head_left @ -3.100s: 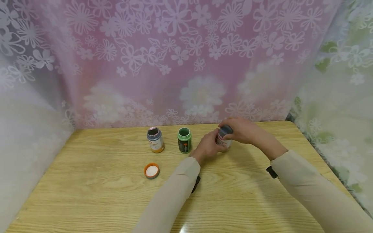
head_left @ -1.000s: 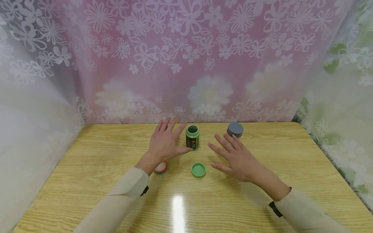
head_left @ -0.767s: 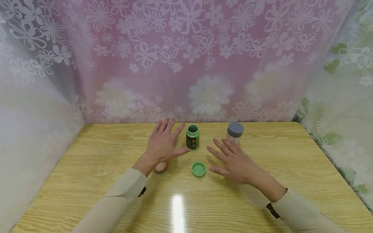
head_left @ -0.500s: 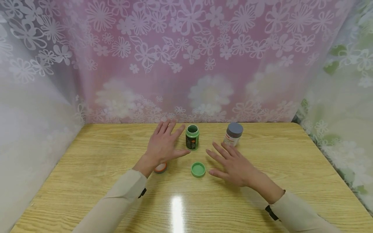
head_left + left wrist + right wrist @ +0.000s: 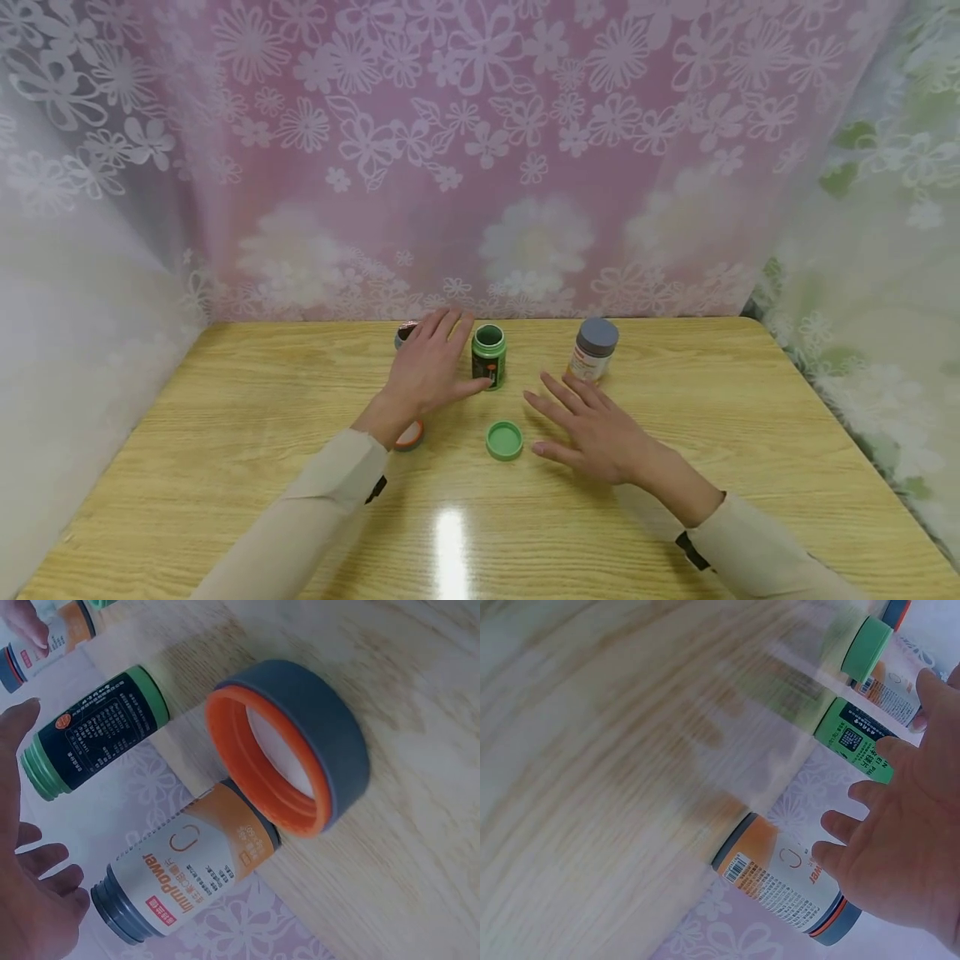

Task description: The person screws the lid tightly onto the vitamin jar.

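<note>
Pause is suggested; left hand [image 5: 427, 368] and right hand [image 5: 603, 440] are spread, nothing held; uncapped green jar [image 5: 490, 350] is seen between, capped jar [image 5: 596, 346] beyond the right; curling would be needed to grasp.

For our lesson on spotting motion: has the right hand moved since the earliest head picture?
Yes: the right hand has moved toward the person, away from the table's back edge.

High head view facing forward-down, wrist views nearer, all sharing green bottle [image 5: 489, 357]
</note>
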Motion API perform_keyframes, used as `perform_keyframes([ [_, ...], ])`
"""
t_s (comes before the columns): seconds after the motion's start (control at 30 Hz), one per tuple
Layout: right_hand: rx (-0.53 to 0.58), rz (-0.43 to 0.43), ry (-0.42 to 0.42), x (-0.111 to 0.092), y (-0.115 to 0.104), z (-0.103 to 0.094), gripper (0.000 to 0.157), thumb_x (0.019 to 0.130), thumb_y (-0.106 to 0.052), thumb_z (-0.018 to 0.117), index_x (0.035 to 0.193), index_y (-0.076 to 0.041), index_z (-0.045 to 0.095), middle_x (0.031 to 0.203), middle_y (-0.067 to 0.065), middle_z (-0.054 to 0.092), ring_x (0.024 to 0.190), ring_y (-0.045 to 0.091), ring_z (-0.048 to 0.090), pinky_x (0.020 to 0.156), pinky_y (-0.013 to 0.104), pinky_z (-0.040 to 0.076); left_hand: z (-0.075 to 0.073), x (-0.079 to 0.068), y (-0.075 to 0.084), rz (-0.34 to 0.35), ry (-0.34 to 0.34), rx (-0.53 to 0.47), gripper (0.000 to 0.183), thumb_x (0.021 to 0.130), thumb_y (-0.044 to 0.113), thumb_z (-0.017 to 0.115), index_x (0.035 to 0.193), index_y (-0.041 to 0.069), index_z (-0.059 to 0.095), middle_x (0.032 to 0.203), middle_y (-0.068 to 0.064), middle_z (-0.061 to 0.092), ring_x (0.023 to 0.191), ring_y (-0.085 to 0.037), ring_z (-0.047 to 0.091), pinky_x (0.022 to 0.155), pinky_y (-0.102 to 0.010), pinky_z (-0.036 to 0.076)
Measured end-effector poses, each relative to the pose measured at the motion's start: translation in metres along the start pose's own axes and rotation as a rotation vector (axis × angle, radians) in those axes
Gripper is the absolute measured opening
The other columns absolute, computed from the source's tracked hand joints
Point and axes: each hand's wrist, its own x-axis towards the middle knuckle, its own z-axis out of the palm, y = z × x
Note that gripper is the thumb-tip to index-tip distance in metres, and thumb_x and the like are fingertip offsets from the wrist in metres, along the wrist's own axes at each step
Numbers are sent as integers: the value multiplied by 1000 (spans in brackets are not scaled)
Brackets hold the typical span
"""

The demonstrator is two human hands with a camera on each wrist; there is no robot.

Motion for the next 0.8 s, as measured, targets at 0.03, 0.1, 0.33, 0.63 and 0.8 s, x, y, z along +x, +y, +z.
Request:
perform_keyframes([
  [0.03,-2,-3,0,0,0,0,68,96,-59,41,151,-21,32,157,9,16,141,37,16,108,57,19,0,1,0,3,3,-15,97,78,66,64,146,4,35,144,-14,41,133,-31,35,108,-43,30],
  [0.1,-6,-9,2,0,0,1,67,96,-59,42,150,-21,33,157,10,16,141,37,16,109,56,19,1,4,1,6,11,-59,96,79,63,66,146,2,34,143,-15,40,132,-30,36,107,-43,31],
  [0.33,-23,-26,10,-1,-1,2,65,96,-57,42,150,-21,35,157,10,17,141,36,17,110,55,17,6,9,5,-72,-24,-291,94,82,53,69,149,3,27,148,-17,34,134,-33,35,105,-45,34],
  [0.63,-35,-13,-30,1,-2,-3,66,97,-59,39,151,-22,32,157,9,18,141,38,16,109,56,18,20,13,15,-295,-150,-510,98,81,48,73,151,4,20,147,-20,34,127,-35,43,98,-48,41],
  [0.8,-34,-28,-32,3,-3,-4,65,97,-58,40,151,-22,32,157,9,18,140,37,18,109,56,20,31,14,13,-360,-183,-642,100,80,47,75,153,8,18,147,-16,35,128,-32,43,99,-48,40],
])
